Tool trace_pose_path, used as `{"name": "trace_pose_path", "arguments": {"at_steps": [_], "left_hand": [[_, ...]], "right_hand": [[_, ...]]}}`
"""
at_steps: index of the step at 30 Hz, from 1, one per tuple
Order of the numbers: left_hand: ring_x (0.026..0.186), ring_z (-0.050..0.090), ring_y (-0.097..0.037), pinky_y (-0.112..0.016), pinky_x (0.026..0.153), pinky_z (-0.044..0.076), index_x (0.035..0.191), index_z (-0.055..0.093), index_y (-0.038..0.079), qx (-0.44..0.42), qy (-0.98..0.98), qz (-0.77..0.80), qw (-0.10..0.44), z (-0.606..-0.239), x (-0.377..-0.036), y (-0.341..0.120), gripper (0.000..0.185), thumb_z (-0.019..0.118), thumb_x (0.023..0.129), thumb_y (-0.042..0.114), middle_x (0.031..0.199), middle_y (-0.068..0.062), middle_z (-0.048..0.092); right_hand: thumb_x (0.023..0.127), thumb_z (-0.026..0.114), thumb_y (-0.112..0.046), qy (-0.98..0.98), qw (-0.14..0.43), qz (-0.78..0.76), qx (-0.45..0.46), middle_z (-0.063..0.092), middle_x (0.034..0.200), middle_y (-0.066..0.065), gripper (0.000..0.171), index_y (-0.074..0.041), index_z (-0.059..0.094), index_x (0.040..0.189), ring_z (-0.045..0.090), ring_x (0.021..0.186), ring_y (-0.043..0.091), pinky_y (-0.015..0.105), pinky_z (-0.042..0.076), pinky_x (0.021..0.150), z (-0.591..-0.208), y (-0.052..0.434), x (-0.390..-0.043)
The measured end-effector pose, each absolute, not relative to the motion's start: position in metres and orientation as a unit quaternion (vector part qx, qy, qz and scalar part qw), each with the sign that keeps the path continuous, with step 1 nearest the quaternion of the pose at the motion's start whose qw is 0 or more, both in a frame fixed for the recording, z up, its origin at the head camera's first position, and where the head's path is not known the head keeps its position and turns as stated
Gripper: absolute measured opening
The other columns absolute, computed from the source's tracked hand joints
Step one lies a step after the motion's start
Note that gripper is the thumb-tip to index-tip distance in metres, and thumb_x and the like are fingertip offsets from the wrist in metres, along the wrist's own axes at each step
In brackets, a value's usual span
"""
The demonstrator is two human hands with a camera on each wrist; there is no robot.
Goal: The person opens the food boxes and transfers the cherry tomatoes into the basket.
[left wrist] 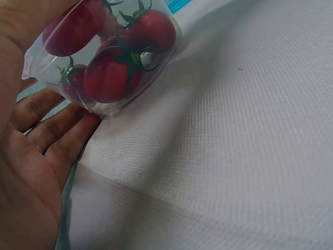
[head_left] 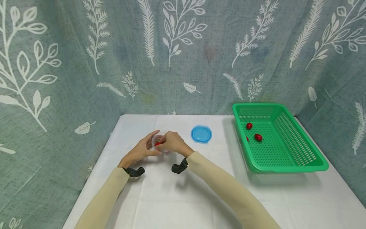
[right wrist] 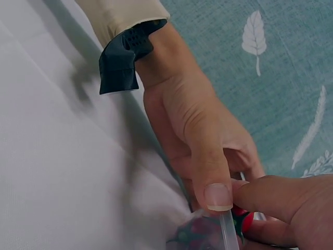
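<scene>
A clear plastic container stands on the white cloth, with several red cherry tomatoes with green stems inside. My left hand holds it from the left; in the right wrist view, the left thumb presses its rim and the other fingers lie round the far side. My right hand reaches in over the top, its fingers curled down at the opening. Between those fingers shows a red tomato, partly hidden by them. The fingertips of the right hand are mostly out of sight.
A blue lid lies on the white-covered table, right of the container. Farther right, a green basket has a few cherry tomatoes near its left side. A leaf-patterned curtain borders the table at the back and sides.
</scene>
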State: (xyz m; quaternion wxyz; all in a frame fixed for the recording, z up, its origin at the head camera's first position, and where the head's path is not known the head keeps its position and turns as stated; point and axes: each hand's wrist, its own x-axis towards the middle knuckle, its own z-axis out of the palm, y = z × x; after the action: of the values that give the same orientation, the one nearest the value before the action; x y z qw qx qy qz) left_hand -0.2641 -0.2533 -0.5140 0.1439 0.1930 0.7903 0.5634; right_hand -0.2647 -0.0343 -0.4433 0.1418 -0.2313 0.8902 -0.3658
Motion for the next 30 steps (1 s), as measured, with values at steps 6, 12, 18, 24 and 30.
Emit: {"name": "trace_pose_path", "arguments": {"at_steps": [6, 12, 18, 24, 30], "left_hand": [[0.152, 0.029, -0.031, -0.054, 0.121, 0.030, 0.166, 0.021, 0.029, 0.193, 0.793, 0.560, 0.145, -0.514, -0.263, -0.253, 0.106, 0.088, 0.084, 0.030, 0.167, -0.002, 0.027], [0.153, 0.027, -0.032, -0.056, 0.122, 0.028, 0.165, 0.023, 0.028, 0.186, 0.799, 0.555, 0.137, -0.514, -0.266, -0.253, 0.105, 0.089, 0.083, 0.034, 0.167, -0.003, 0.026], [0.155, 0.022, -0.033, -0.056, 0.123, 0.026, 0.165, 0.023, 0.030, 0.172, 0.812, 0.541, 0.137, -0.515, -0.268, -0.251, 0.107, 0.089, 0.082, 0.038, 0.169, 0.001, 0.019], [0.155, 0.021, -0.034, -0.058, 0.122, 0.025, 0.165, 0.025, 0.032, 0.164, 0.818, 0.536, 0.130, -0.512, -0.268, -0.250, 0.107, 0.090, 0.080, 0.039, 0.169, 0.001, 0.020], [0.154, 0.024, -0.033, -0.057, 0.123, 0.025, 0.165, 0.024, 0.029, 0.172, 0.815, 0.538, 0.130, -0.511, -0.263, -0.249, 0.108, 0.090, 0.081, 0.038, 0.163, 0.000, 0.035]], "right_hand": [[0.090, 0.083, -0.027, 0.894, 0.117, -0.365, -0.232, 0.077, 0.089, -0.005, 0.020, -0.010, 0.083, 0.100, 0.068, 0.070, 0.013, 0.022, 0.051, 0.055, -0.444, -0.031, -0.265], [0.090, 0.082, -0.027, 0.897, 0.082, -0.368, -0.230, 0.078, 0.102, 0.000, 0.028, -0.007, 0.081, 0.110, 0.067, 0.082, 0.008, 0.020, 0.054, 0.066, -0.441, -0.022, -0.266], [0.091, 0.081, -0.028, 0.892, 0.072, -0.378, -0.237, 0.077, 0.101, 0.000, 0.028, -0.010, 0.080, 0.112, 0.067, 0.086, 0.011, 0.022, 0.056, 0.066, -0.433, -0.009, -0.268], [0.092, 0.079, -0.027, 0.887, 0.046, -0.379, -0.261, 0.077, 0.103, 0.002, 0.026, -0.010, 0.080, 0.112, 0.067, 0.088, 0.013, 0.024, 0.055, 0.066, -0.424, 0.001, -0.272], [0.092, 0.078, -0.028, 0.884, 0.034, -0.383, -0.266, 0.077, 0.105, 0.002, 0.028, -0.010, 0.079, 0.114, 0.069, 0.095, 0.016, 0.027, 0.056, 0.071, -0.416, 0.014, -0.272]]}}
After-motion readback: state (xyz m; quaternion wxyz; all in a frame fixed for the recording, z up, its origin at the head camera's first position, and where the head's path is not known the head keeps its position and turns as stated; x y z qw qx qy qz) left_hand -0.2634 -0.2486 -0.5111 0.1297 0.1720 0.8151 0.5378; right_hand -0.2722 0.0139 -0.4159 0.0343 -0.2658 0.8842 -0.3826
